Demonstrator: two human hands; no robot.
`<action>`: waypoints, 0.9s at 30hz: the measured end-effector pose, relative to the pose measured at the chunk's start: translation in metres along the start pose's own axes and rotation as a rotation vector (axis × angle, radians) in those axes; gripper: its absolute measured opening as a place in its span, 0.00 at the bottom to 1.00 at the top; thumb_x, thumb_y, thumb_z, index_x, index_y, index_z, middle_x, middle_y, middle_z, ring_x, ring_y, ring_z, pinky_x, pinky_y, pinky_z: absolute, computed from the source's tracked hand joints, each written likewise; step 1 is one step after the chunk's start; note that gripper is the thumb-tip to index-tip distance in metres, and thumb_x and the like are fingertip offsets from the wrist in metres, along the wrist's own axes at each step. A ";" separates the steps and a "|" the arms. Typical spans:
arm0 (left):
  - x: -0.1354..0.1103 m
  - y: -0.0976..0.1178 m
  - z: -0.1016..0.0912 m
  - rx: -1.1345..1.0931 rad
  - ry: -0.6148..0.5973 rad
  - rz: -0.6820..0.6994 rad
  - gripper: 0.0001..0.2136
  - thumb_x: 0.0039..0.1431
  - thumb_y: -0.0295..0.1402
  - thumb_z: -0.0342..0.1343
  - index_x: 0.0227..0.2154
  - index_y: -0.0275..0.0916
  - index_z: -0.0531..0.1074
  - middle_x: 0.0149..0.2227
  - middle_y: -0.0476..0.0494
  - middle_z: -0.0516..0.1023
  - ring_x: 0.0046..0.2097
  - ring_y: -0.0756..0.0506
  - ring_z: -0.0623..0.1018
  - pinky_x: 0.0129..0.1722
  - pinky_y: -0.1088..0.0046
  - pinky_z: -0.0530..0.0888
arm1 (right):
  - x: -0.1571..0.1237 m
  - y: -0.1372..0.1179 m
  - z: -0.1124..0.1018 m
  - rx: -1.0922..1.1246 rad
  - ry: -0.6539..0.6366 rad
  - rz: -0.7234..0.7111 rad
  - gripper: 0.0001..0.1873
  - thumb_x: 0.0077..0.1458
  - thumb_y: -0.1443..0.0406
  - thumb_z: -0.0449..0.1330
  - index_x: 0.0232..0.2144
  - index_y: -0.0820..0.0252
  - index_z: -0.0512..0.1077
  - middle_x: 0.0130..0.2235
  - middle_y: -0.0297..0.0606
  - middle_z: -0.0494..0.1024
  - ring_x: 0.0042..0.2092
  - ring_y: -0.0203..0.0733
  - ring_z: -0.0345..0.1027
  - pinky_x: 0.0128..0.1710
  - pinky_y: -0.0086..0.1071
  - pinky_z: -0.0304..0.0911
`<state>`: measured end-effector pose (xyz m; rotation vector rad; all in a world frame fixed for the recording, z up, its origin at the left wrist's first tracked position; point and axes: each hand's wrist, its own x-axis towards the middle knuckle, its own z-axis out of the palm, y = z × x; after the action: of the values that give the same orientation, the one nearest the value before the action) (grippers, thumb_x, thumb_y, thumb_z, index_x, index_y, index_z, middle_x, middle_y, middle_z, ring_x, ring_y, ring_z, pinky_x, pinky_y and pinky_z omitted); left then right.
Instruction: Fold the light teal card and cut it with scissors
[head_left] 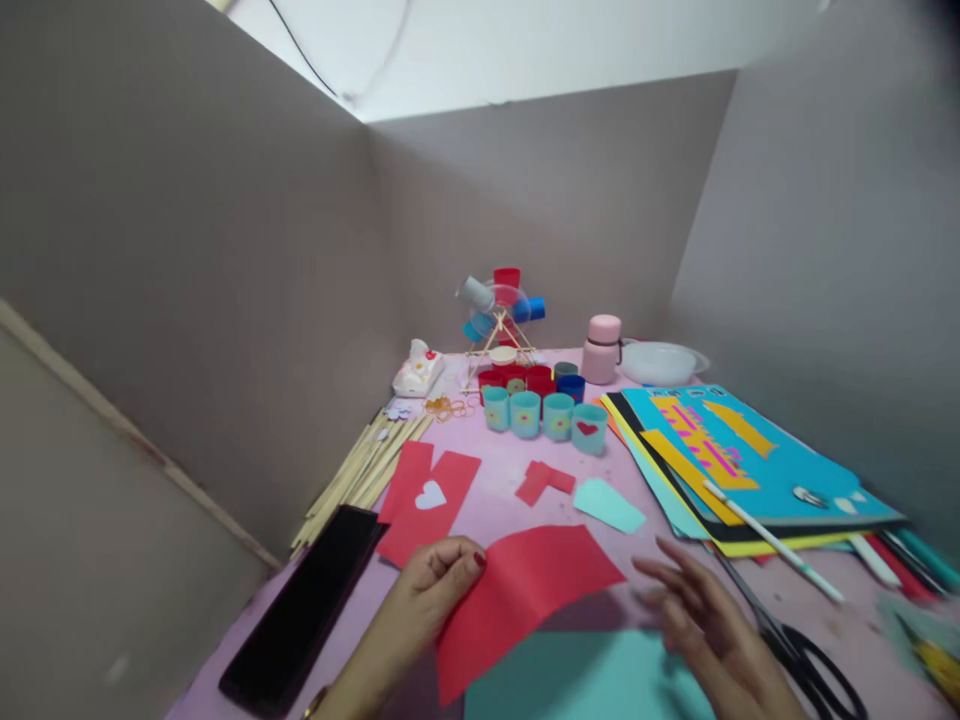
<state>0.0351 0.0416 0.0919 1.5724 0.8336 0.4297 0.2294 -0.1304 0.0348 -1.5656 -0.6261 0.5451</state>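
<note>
My left hand (427, 590) pinches the upper left corner of a sheet of red paper (536, 575) between thumb and fingers. The sheet is slightly curved, with a crease near its middle, and hangs over a teal sheet (570, 675) on the table. Just right of the red paper is my right hand (709, 635), fingers apart and holding nothing. Black-handled scissors (799, 650) lie beside and partly behind that hand. Farther out are red paper pieces (457, 485) with a white heart (430, 495), small red scraps (545, 480) and a light teal piece (607, 505).
Several light-blue cups (526, 413) stand before red cups and a stick wheel model (501, 310). Wooden sticks (367, 460) and a black phone-like slab (300, 610) lie left. Right are stacked coloured sheets (787, 460), a white pencil (772, 540) and a pink flask (602, 350). Grey walls enclose the table.
</note>
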 end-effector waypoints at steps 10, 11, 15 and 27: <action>-0.024 -0.018 0.032 0.169 -0.298 -0.039 0.13 0.53 0.43 0.54 0.33 0.39 0.74 0.22 0.54 0.66 0.24 0.53 0.61 0.22 0.78 0.58 | -0.041 -0.033 -0.031 0.309 -0.144 0.340 0.32 0.46 0.58 0.64 0.53 0.55 0.59 0.32 0.34 0.76 0.29 0.39 0.71 0.26 0.29 0.65; -0.030 -0.023 0.035 0.219 -0.308 -0.026 0.13 0.54 0.42 0.53 0.35 0.39 0.74 0.22 0.54 0.65 0.24 0.53 0.61 0.22 0.78 0.59 | -0.051 -0.028 -0.034 0.307 -0.119 0.371 0.34 0.45 0.57 0.64 0.53 0.55 0.58 0.35 0.37 0.77 0.31 0.42 0.73 0.29 0.31 0.67; -0.054 -0.038 0.040 0.436 -0.302 0.033 0.09 0.56 0.37 0.51 0.37 0.43 0.73 0.30 0.50 0.74 0.32 0.49 0.71 0.33 0.76 0.67 | -0.084 -0.005 -0.043 0.163 -0.127 0.403 0.36 0.48 0.53 0.60 0.56 0.57 0.54 0.40 0.42 0.80 0.38 0.47 0.75 0.36 0.36 0.70; -0.087 -0.079 0.036 0.954 0.053 0.615 0.14 0.58 0.32 0.51 0.47 0.44 0.69 0.46 0.42 0.74 0.48 0.46 0.73 0.45 0.74 0.71 | -0.100 0.033 -0.056 -0.886 -0.300 -0.161 0.25 0.57 0.62 0.49 0.56 0.66 0.60 0.50 0.47 0.75 0.48 0.49 0.71 0.42 0.37 0.71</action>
<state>-0.0194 -0.0467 0.0251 2.7398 0.5918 0.5433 0.1964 -0.2408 0.0049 -2.2406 -1.3326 0.3945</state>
